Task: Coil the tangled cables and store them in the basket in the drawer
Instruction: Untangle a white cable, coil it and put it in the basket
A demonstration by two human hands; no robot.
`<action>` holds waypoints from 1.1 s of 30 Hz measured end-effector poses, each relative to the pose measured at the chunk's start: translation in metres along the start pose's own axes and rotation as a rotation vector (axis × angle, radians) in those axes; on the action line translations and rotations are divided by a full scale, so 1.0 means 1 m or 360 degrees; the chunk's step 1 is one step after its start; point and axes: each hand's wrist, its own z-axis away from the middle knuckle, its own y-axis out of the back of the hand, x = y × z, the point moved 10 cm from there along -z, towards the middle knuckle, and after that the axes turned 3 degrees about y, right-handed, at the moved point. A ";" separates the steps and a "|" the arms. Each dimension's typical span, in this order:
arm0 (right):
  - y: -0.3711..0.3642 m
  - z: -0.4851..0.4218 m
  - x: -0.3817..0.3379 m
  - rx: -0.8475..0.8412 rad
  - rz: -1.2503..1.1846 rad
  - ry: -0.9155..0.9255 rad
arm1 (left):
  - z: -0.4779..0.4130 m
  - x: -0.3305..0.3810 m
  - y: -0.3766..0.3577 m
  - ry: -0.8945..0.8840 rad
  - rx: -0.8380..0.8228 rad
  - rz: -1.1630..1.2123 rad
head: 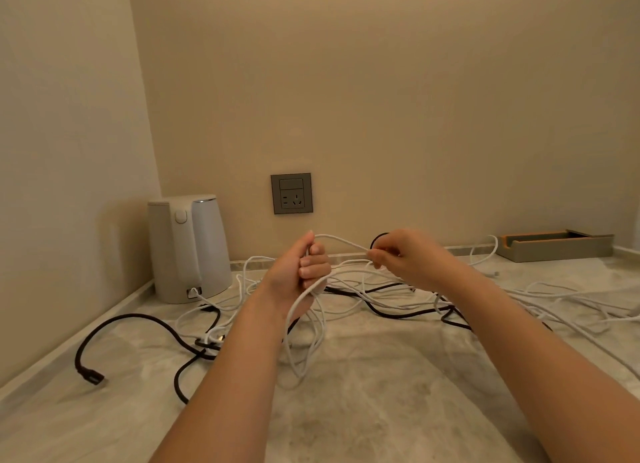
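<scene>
A tangle of white cables and black cables lies spread over the marble countertop. My left hand grips several loops of a white cable, which hang below its fist. My right hand pinches the same white cable a short way to the right, and a strand arcs between the two hands. A black cable ends in a plug at the front left. No drawer or basket is in view.
A white electric kettle stands in the back left corner, with a cable plugged in at its base. A grey wall socket is on the back wall. A shallow tray sits at the back right. Walls close off the left and back.
</scene>
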 end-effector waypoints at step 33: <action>-0.084 0.012 -0.051 -0.0186 0.0467 -0.0088 | 0.020 0.030 0.002 -0.0066 0.0238 0.0513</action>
